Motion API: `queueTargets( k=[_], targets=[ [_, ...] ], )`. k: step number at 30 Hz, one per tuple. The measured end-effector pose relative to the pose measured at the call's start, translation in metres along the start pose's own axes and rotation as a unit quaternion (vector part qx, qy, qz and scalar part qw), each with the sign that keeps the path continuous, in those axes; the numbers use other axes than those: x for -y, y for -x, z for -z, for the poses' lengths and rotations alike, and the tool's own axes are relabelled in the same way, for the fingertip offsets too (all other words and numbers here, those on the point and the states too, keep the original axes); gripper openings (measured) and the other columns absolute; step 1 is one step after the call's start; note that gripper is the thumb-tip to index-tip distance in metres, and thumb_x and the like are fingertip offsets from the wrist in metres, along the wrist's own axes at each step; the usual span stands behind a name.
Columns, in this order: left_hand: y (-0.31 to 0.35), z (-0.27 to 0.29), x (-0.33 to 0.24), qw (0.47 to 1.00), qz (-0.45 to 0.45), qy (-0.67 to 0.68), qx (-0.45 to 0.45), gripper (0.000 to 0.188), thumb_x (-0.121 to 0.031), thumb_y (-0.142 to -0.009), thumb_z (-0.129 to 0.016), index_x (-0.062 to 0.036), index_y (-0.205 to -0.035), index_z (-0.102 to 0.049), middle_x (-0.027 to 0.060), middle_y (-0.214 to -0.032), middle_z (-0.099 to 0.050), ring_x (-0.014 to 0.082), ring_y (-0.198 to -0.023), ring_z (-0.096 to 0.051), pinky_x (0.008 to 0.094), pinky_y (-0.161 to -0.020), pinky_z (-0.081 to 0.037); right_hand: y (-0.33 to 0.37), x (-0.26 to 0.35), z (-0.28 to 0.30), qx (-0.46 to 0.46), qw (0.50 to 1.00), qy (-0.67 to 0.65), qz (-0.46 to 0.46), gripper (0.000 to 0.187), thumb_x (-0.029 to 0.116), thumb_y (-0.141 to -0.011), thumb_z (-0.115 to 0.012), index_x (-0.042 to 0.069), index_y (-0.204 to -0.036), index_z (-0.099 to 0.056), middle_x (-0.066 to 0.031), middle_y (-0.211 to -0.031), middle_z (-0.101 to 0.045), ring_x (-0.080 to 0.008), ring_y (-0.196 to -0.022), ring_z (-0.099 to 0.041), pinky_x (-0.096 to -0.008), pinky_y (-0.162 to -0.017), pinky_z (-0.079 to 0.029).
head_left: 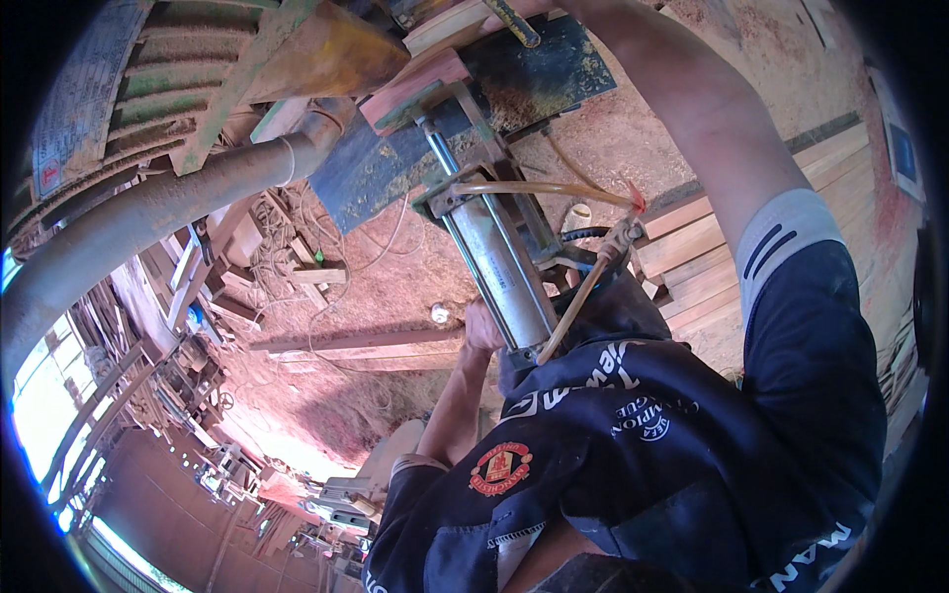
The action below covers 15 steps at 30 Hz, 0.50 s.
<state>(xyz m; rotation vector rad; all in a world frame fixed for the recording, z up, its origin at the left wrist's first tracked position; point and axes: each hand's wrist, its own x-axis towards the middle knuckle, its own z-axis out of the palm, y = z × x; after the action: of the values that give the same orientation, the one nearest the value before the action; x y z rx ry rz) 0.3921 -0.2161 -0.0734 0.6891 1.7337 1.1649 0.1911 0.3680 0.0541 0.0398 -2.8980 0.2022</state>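
My left hand (481, 326) is against the lower side of a silver air cylinder (501, 272). Its fingers disappear behind the cylinder, so their grip does not show. The cylinder's shiny rod (440, 148) runs up to a metal bracket beside a reddish wooden block (420, 89). From my right shoulder the right forearm (682, 79) stretches to the top edge, where the hand is almost wholly cut off. Close to it is a worn yellowish bar (514, 24). Amber air hoses (544, 188) join the cylinder to a brass-coloured fitting (620, 237).
A dusty pipe (168, 212) and a green slatted machine frame (178, 89) fill the upper left. Stacked boards (692, 257) lie at right. A long timber (381, 351) and wood offcuts (306, 272) with tangled cord lie on the dusty floor.
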Motion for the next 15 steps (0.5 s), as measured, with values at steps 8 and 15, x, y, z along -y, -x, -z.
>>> queueTargets(
  k=[8,15],
  targets=[
    [0.001,0.002,-0.006,1.000,0.006,-0.001,0.009,0.051,-0.048,-0.085,-0.076,-0.0090,-0.119,-0.076,0.0167,-0.110,-0.077,0.0373,-0.097,-0.075,0.0445,-0.083,-0.061,0.003,0.003,0.005,-0.018,0.998,0.026,0.046,0.074,0.060,-0.087,-0.066,0.009,-0.141,-0.065,-0.0168,-0.138,-0.063,-0.0342,-0.133,-0.056,-0.0490,-0.114,-0.039],
    [-0.006,0.002,-0.016,1.000,0.011,0.004,0.025,0.052,-0.048,-0.085,-0.076,-0.0092,-0.119,-0.075,0.0165,-0.111,-0.077,0.0371,-0.099,-0.075,0.0444,-0.084,-0.061,0.003,0.006,0.012,-0.025,1.000,0.006,0.005,0.088,0.063,-0.075,-0.077,0.008,-0.142,-0.063,-0.0170,-0.134,-0.064,-0.0345,-0.130,-0.058,-0.0483,-0.113,-0.040]
  ],
)
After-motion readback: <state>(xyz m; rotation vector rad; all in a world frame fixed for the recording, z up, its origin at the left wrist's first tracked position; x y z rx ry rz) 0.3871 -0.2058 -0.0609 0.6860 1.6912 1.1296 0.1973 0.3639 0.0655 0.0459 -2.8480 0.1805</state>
